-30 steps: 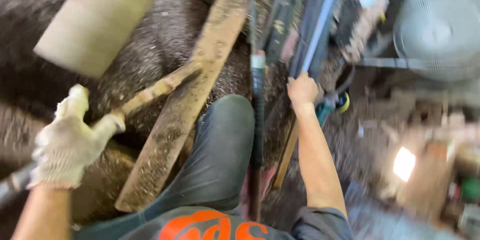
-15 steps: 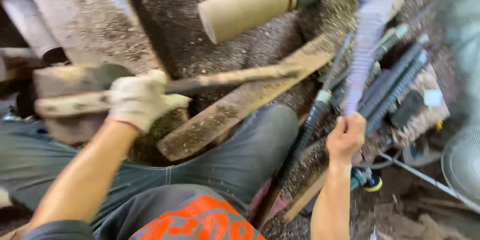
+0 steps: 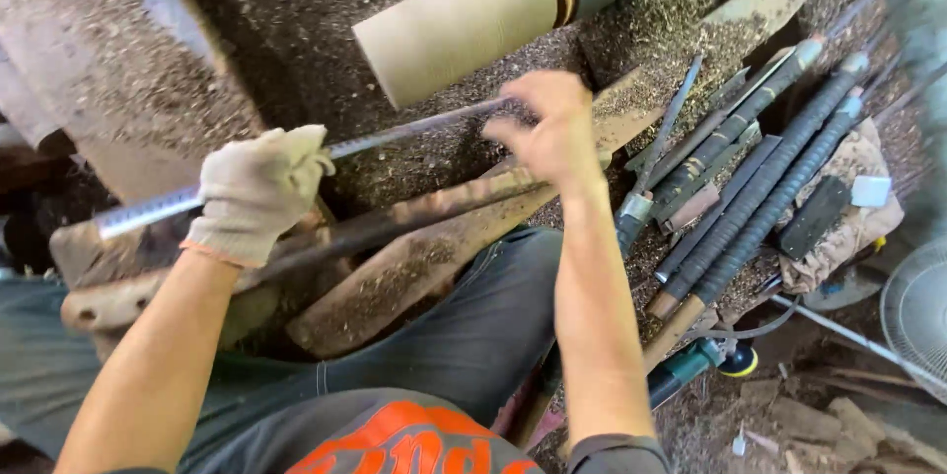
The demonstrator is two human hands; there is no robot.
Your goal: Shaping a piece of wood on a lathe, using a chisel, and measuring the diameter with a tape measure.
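The long metal rod point(image 3: 395, 137) I am working with runs slantwise across the middle of my view, from low on the left up toward the right, passing just under the free end of the pale wooden cylinder point(image 3: 459, 25) mounted on the lathe. My left hand point(image 3: 254, 193), in a light knitted glove, is closed around the rod near its left part, so a short stretch of the rod sticks out beyond the glove to the left. My right hand point(image 3: 547, 134) is bare and sits at the rod's far end, just below the cylinder; it is blurred, and I cannot tell whether its fingers are wrapped around the rod or only resting against it.

Below the rod, roughly parallel to it, lies a dark bar point(image 3: 395, 225), and under that a rough wooden plank point(image 3: 414, 272) covered in sawdust. My knee in grey trousers point(image 3: 473, 326) is just beneath the plank. To the right, well apart from both hands, a row of long-handled turning tools point(image 3: 760, 193) leans in a bunch, with a crumpled cloth point(image 3: 853, 208) beside them. Sawdust point(image 3: 306, 10) coats the lathe bed behind the cylinder.
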